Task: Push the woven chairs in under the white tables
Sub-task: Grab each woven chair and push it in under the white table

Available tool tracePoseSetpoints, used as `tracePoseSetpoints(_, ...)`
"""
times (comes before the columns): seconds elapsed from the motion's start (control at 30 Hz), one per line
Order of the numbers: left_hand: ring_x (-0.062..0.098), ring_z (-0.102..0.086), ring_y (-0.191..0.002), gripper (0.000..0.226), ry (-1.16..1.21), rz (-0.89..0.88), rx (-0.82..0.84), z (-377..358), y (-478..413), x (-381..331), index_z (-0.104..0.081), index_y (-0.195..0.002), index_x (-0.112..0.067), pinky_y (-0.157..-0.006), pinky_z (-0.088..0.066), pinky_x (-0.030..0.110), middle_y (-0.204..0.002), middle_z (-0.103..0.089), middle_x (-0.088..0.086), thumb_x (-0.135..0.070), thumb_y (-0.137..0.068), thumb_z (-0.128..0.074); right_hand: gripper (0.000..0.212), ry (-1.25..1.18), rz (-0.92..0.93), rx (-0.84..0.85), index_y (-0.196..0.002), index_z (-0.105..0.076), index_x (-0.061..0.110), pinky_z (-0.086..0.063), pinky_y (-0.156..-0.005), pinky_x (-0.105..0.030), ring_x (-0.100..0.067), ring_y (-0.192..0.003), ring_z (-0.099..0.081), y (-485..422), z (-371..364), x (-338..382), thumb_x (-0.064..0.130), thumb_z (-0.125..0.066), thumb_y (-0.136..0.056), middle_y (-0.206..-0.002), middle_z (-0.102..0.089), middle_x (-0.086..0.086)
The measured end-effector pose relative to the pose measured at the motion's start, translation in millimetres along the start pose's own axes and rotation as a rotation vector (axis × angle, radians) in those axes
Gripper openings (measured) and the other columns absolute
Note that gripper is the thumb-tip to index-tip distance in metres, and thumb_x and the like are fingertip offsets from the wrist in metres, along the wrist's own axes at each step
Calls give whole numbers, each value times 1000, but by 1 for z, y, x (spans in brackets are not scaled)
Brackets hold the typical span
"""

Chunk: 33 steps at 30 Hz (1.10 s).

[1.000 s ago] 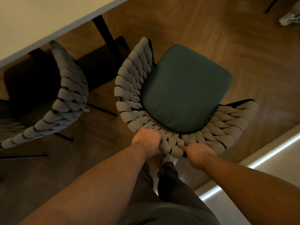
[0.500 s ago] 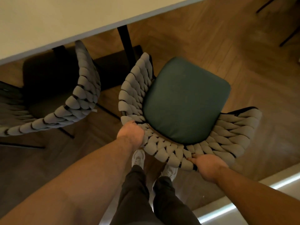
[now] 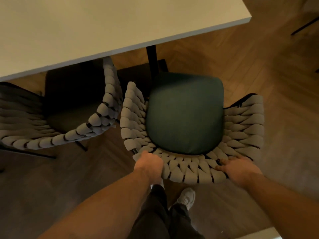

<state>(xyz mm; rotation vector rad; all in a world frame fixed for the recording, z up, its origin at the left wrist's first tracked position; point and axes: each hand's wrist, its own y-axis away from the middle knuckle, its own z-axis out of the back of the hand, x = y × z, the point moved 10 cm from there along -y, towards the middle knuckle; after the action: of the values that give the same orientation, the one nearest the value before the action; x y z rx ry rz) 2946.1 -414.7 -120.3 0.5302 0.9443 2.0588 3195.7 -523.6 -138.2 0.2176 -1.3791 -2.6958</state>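
Observation:
A woven chair (image 3: 241, 128) with a grey braided back and a dark green seat cushion (image 3: 184, 114) stands in front of me, its front edge near the black leg (image 3: 151, 57) of the white table (image 3: 103, 23). My left hand (image 3: 150, 165) grips the left part of the woven backrest. My right hand (image 3: 239, 167) holds the right part of the backrest, fingers curled over its top. A second woven chair (image 3: 96, 121) stands to the left, its seat partly under the table.
The floor is brown herringbone wood (image 3: 259, 66). My legs and a white shoe (image 3: 187, 199) are just behind the chair. A pale ledge (image 3: 255, 234) shows at the bottom right. Thin dark legs of other furniture (image 3: 303, 26) stand at the top right.
The chair has turned to face the table and moved nearer to it, close beside the second chair. My hands have shifted further apart along the backrest.

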Motion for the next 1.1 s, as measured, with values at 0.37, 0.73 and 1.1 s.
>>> tracePoseSetpoints(0.37,29,-54,-128,40,20,-36,48,-15,-34,38,-64,-133,-27,-118,-36,52,-138,-61,6,-42,-97,-64,64,7,-72,-9,-162,-24,46,-21,-126,-52,-27,-153,-32,-12,18,-32,24,-49,-108,-170,-29,3)
tracePoseSetpoints(0.73,24,-66,-107,22,204,163,152,-34,-14,18,-67,-122,-27,-95,-57,43,-117,-68,3,-27,-100,-65,50,126,76,-38,-154,-42,45,-23,-122,-51,-28,-144,-42,-23,38,-52,30,-46,-107,-157,-48,2)
tracePoseSetpoints(1.1,19,-63,-109,26,331,199,-6,5,-36,-12,-64,-124,-34,-102,-53,42,-121,-67,-3,-31,-99,-67,37,281,24,7,-136,-61,40,-28,-117,-47,-21,-135,-51,-48,69,-114,33,-61,-100,-140,-60,9)
